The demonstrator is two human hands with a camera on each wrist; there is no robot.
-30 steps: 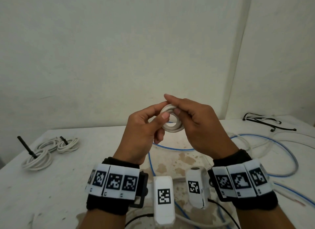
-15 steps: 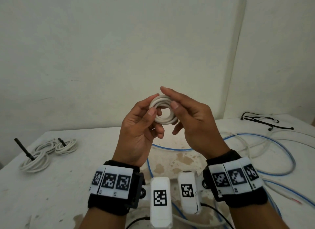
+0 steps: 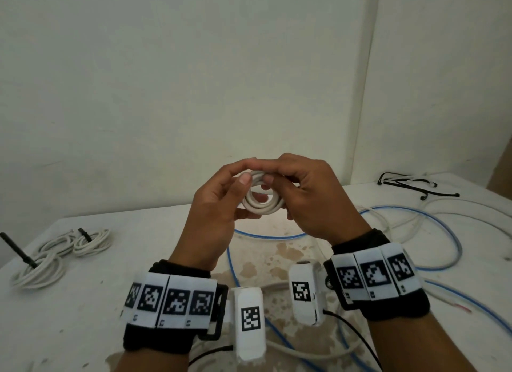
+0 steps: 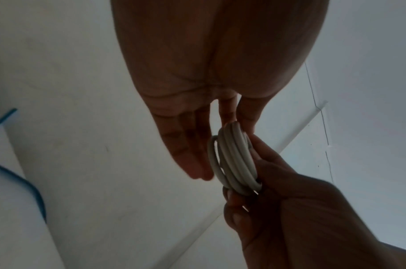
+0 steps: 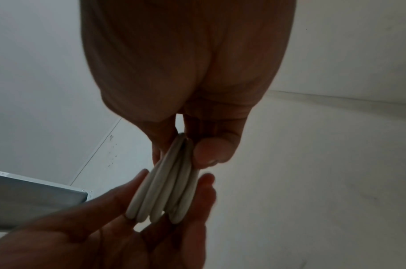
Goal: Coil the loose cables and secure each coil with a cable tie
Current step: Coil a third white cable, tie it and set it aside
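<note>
Both hands pinch smooth round white coil (image 3: 262,202).

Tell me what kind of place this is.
Probably a bare workroom or makeshift workbench, not a home table: a stained white table against plain walls, loose blue cable sprawled across it, tied white coils set aside, and both hands holding a small white coil.

The small cable coil (image 3: 261,202) looks like smooth, matt off-white plastic. The desk (image 3: 83,302) is matt white, scuffed, brown-stained at lower centre. Wristbands (image 3: 163,341) seem black cloth; blue cables (image 3: 454,241) glossy plastic.
</note>
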